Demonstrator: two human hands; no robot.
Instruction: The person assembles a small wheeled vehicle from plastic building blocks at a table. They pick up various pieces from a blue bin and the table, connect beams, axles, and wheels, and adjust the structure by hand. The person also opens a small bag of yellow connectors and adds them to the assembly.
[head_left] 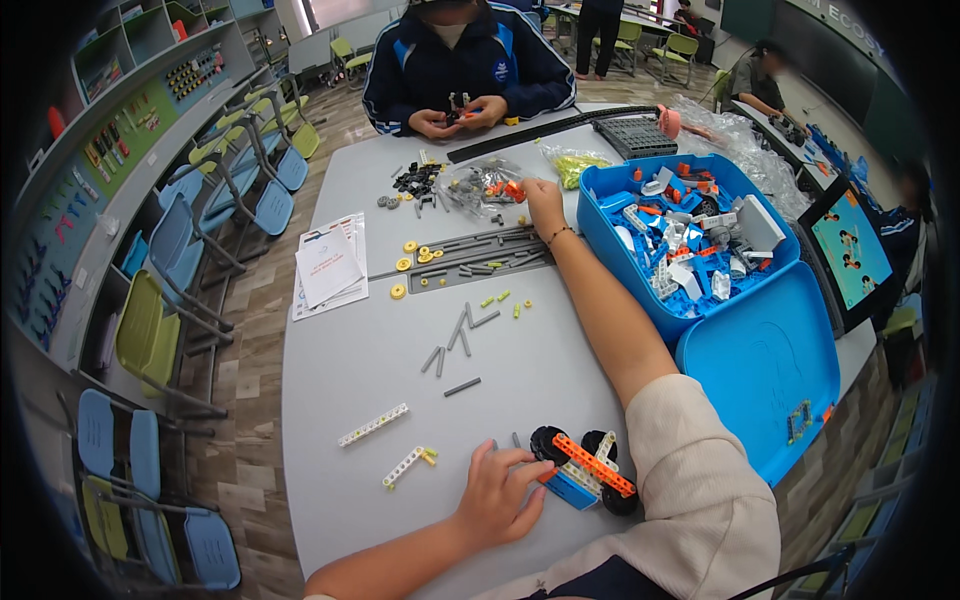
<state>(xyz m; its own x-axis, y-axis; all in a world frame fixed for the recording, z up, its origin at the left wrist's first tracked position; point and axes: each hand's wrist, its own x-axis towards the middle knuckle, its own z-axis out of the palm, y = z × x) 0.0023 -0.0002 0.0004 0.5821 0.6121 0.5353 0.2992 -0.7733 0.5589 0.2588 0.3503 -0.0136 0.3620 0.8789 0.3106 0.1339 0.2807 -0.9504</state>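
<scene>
My left hand [498, 497] lies on the near part of the table with fingers apart, its fingertips beside the small building-block vehicle [590, 470]. That vehicle has black wheels, an orange beam with holes, white beams and a blue panel. My right arm stretches far across the table. At its end my right hand [546, 210] is closed at an orange building piece [514, 190], next to a clear plastic bag [475, 187] of mixed parts. Left of the vehicle lie a short white beam assembly with yellow-green ends [408, 466] and a longer white beam [374, 425].
A blue bin [640, 305] full of parts stands right, its blue lid [765, 370] in front and a tablet [848, 250] beside it. Grey axles [462, 386], yellow gears [403, 264], black pieces [418, 180] and papers [330, 270] lie about. Another person [465, 70] handles parts opposite.
</scene>
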